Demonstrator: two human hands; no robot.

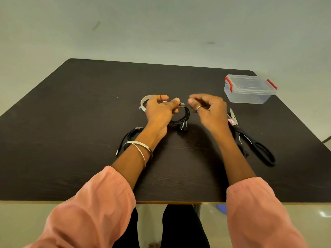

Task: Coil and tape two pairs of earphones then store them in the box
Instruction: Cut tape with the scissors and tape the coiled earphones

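My left hand (159, 110) pinches a coiled black pair of earphones (182, 119) between thumb and fingers, at a spot wrapped in clear tape; the earbuds hang down onto the table. My right hand (207, 108) hovers just right of the coil with fingers curled, blurred, and I see nothing in it. A second coiled black pair of earphones (129, 136) lies on the table under my left wrist, its plug pointing toward me. The clear tape roll (144, 102) lies behind my left hand, partly hidden. The clear plastic box (250, 89) with red clips stands closed at the back right.
Black-handled scissors (250, 138) lie to the right of my right forearm, blades pointing away. The dark table (89, 104) ends near my lap at the front edge. Bare tabletop stretches to the left.
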